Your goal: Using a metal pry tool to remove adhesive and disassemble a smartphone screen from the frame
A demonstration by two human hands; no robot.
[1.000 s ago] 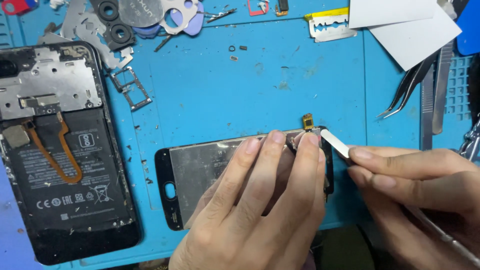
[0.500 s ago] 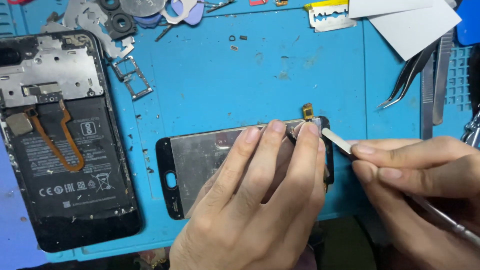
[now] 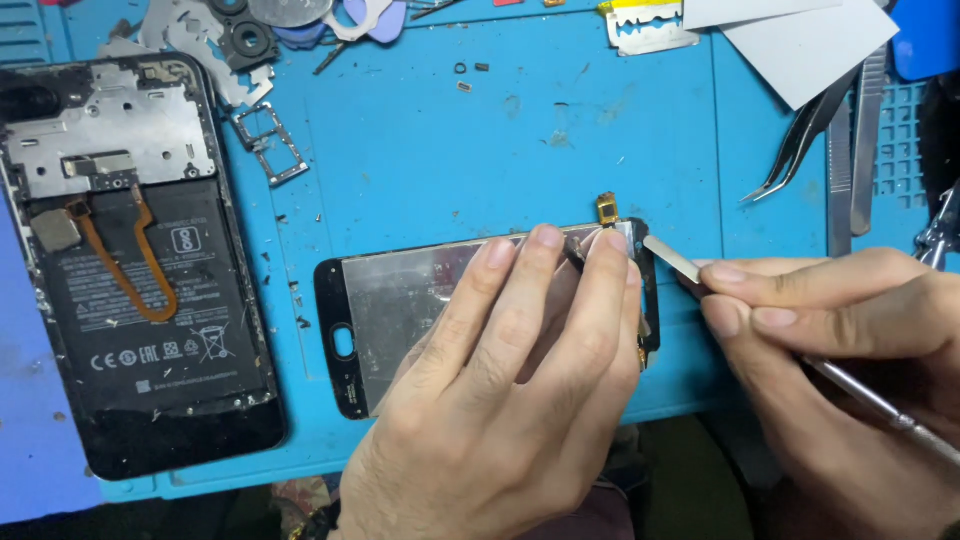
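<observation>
left hand (image 3: 500,400) covers most of the screen panel's (image 3: 400,300) right half, can't see what its fingertips press on near the top edge. Metal spudger (image 3: 672,255): only the flat tip shows, shaft runs under the right hand (image 3: 850,340) and off frame bottom right. Opened phone (image 3: 130,260) clipped at left edge. Small parts (image 3: 468,70) up top too tiny to identify.

Table (image 3: 20,470): seen only as a plain lilac-blue strip along the left edge, under the mat.
Work mat (image 3: 420,150): a bright blue sheet is spread across nearly the whole view; scuffs and small dark crumbs are scattered over it.
Mat edge: a grid of small moulded compartments (image 3: 905,140) is seen far right.
Light: even and bright, with soft shadows.
Near edge: dark and unclear below the mat.
</observation>
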